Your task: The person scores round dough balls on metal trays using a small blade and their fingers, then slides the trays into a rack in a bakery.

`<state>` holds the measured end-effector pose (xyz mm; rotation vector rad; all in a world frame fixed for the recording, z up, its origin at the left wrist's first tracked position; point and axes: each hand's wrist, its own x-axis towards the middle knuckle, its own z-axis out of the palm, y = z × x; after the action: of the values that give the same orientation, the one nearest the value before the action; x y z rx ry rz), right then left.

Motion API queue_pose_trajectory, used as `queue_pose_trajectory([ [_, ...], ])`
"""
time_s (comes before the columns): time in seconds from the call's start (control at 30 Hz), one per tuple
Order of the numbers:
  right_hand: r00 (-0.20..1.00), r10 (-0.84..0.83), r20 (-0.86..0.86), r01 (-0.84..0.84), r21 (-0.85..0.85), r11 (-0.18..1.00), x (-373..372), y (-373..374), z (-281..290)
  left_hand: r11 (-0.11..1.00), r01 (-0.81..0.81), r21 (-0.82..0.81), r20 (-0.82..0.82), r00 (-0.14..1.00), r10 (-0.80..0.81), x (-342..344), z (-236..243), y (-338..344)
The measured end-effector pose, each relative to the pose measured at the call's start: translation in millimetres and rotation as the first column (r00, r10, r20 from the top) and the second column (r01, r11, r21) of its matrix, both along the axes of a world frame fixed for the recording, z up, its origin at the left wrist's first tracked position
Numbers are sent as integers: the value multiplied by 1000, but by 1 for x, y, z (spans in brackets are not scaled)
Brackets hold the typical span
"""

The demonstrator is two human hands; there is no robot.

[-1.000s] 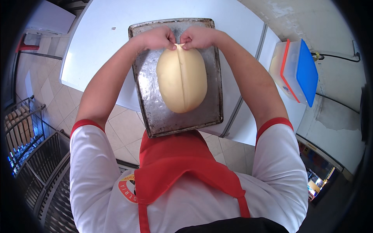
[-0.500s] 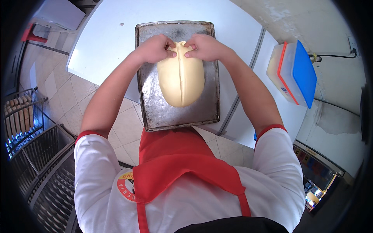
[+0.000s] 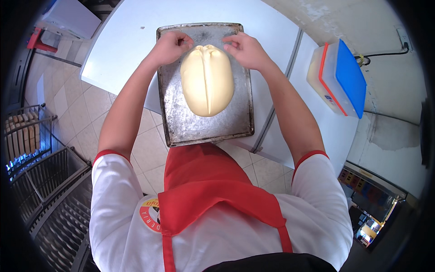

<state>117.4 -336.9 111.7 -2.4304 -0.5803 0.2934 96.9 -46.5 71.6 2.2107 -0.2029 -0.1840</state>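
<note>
A large, smooth, pale yellow loaf of dough (image 3: 195, 86) lies on a worn metal baking tray (image 3: 181, 131), with a lengthwise crease down its middle and folded lobes at its far end. Just off the dough's far left corner is my left hand (image 3: 170, 48), its fingers loosely bent and apart from the thumb, holding nothing. My right hand (image 3: 248, 51) hovers on the opposite side, near the far right corner, fingers partly stretched and empty. Both hands are above the tray, with a small gap between them and the dough.
The tray rests on a white table (image 3: 122, 50) and reaches past its near edge toward my red apron (image 3: 199, 167). To the right stands a clear plastic box with a blue lid (image 3: 350, 79). Dark racks (image 3: 54, 177) stand at the lower left.
Both hands have let go of the dough's far end and moved outward, left and right. The far end now shows two rounded folds beside the crease.
</note>
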Motion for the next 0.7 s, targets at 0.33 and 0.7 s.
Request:
queue_pose_trajectory([
  [0.33,991,-104,-82,111,92,990,-22,-26,-5,962,240,-134,-193,945,-263,44,-38,-6],
  [0.7,996,90,2,-90,105,990,-27,-9,-11,993,-85,-85,78,993,92,-38,-9,-7],
])
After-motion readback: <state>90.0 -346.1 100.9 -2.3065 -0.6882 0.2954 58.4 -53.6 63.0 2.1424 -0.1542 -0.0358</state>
